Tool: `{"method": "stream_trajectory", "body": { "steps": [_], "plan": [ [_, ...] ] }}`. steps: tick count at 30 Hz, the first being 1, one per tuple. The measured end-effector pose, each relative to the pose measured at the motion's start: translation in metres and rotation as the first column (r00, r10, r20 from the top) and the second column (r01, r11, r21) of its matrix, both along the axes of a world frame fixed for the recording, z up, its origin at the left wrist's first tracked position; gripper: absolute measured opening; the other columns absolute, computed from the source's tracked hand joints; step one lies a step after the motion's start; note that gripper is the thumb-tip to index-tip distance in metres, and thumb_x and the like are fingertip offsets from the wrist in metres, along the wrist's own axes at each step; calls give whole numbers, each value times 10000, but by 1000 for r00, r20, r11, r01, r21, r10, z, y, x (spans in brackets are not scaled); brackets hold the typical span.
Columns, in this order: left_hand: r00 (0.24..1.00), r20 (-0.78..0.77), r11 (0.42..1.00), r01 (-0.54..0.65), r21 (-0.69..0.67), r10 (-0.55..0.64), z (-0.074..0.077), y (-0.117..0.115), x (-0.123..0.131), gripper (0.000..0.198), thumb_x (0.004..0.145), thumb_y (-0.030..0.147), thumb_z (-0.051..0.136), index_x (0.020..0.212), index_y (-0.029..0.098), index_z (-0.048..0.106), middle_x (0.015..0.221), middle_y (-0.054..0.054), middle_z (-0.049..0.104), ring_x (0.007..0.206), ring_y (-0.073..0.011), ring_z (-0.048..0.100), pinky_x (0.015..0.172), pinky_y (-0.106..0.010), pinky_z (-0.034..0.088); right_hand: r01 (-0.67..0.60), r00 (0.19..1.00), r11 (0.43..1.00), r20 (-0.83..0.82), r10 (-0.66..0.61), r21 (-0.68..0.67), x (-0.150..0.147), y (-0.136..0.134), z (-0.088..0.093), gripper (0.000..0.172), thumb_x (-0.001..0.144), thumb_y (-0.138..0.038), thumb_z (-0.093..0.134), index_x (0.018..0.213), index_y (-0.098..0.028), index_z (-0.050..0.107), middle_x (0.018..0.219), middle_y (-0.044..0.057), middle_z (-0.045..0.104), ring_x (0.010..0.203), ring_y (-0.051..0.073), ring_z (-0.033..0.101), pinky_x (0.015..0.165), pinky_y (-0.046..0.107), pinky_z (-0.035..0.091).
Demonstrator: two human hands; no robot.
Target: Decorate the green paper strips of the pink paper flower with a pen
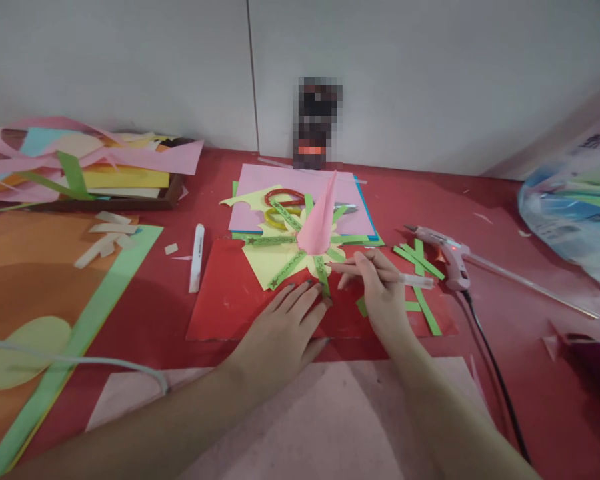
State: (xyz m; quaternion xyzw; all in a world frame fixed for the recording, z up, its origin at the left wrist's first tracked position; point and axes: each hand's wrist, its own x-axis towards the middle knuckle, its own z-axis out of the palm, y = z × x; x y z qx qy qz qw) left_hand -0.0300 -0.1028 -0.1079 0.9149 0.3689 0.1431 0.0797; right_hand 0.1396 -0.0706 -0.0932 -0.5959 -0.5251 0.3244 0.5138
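Head-camera view, looking down over both forearms at a red table top. The left hand (287,323) lies flat and open, palm down with fingers spread, resting on a red paper sheet (220,307) and gripping nothing. Just beyond its fingertips sits a yellow flower-shaped paper cutout (270,263) with patterned green paper strips (286,269) fanning out across it. A pink paper cone (320,217) stands upright at the flower's centre, point up, ahead of and between the two hands. The right hand (380,293) is just beside the left, fingers closed around a slim white pen (414,280) held nearly level. The pen's far end sticks out to the right, and the fingers point left toward the base of the cone. Right of this hand lie loose plain green strips (421,265), then a pink hot glue gun (453,259) whose black cord (495,373) runs back toward the viewer. Left of the left hand lies a capped white marker (197,257). Beyond the cone, scissors with red and yellow handles (284,203) rest on a stack of pink paper (290,183). Far left, a dark tray (105,200) holds paper scraps. Under both forearms lies a pale pink sheet (330,420).
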Motion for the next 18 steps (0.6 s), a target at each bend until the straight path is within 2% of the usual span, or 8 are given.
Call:
{"method": "stream_trajectory", "body": {
  "steps": [3,6,11,18],
  "plan": [
    [1000,-7,1000,3,19,-3,1,0,1,404,908,344,411,1261,152,445,1315,-94,471,1264,-237,363,1080,-424,251,-4,998,1000,67,5,-25,0,0,2,283,824,-405,533,610,-230,469,471,-25,582,640,195,661,607,288,466],
    [1000,-7,1000,6,25,-6,2,0,1,395,910,341,411,1249,144,459,1297,-92,490,1254,-239,377,1077,-423,260,-19,992,999,121,25,-51,0,-1,2,332,802,-412,561,557,-230,431,423,-29,542,643,210,673,540,265,450],
    [1000,-3,1000,-5,-4,5,3,-1,0,402,906,333,424,1260,144,444,1305,-88,486,1249,-231,385,1051,-399,315,-45,992,998,116,51,-54,0,-1,2,327,814,-393,549,565,-229,416,420,-36,537,663,201,679,553,254,449],
    [1000,1,1000,5,8,-5,3,-1,0,403,902,328,430,1258,139,445,1292,-91,494,1247,-239,386,1050,-402,313,-71,990,997,118,74,-34,0,-1,2,317,819,-368,545,566,-228,416,427,-39,538,616,187,669,552,259,450]
  ]
}}
